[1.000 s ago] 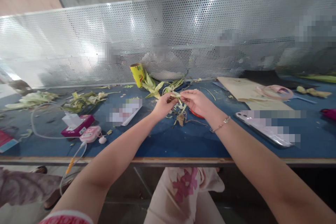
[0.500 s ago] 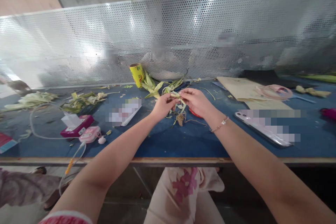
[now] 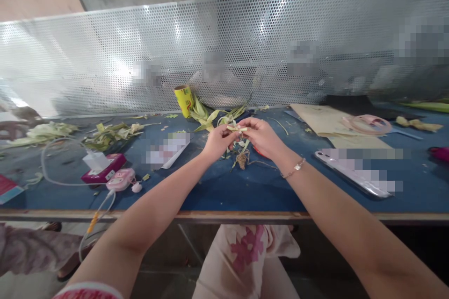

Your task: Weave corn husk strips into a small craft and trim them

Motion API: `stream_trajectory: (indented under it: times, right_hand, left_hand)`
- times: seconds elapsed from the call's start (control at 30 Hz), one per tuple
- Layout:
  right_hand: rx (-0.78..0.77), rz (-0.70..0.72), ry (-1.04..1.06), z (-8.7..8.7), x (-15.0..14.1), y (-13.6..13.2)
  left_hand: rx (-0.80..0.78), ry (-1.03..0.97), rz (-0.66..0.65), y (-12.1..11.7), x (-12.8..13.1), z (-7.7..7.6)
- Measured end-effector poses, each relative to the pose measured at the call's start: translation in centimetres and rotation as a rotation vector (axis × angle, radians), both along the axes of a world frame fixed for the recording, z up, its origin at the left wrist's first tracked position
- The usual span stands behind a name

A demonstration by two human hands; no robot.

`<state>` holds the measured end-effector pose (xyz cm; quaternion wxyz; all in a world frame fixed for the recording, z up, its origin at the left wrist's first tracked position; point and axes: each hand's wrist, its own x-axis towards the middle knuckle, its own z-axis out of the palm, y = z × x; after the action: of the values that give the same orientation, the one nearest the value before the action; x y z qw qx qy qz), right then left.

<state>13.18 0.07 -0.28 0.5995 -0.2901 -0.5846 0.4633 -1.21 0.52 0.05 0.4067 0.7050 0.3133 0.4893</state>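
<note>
Spanning both hands — pale strip, pinched

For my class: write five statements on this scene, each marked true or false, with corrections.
1. The left hand and right hand both grip the pale husk strip. True.
2. The bracelet is on the left wrist. False: it is on the right wrist.
3. The yellow tube is farther back than both hands. True.
4. The pink case is on the right. False: it is on the left, beside the purple power strip.
5. A brown fibrous tangle lies on the blue tabletop. True.
</note>
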Motion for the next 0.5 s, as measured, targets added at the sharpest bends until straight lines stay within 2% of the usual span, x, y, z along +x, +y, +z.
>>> stream_trajectory:
  times: [0.27, 0.5]
  right_hand:
    - [0.059, -0.071, -0.079, 0.11, -0.03, -0.17]
    - [0.081, -0.086, -0.151, 0.26, 0.19, -0.27]
  left_hand:
    - [0.019, -0.011, 0.000, -0.38, 0.04, 0.31]
    - [-0.016, -0.104, -0.023, 0.38, 0.00, -0.37]
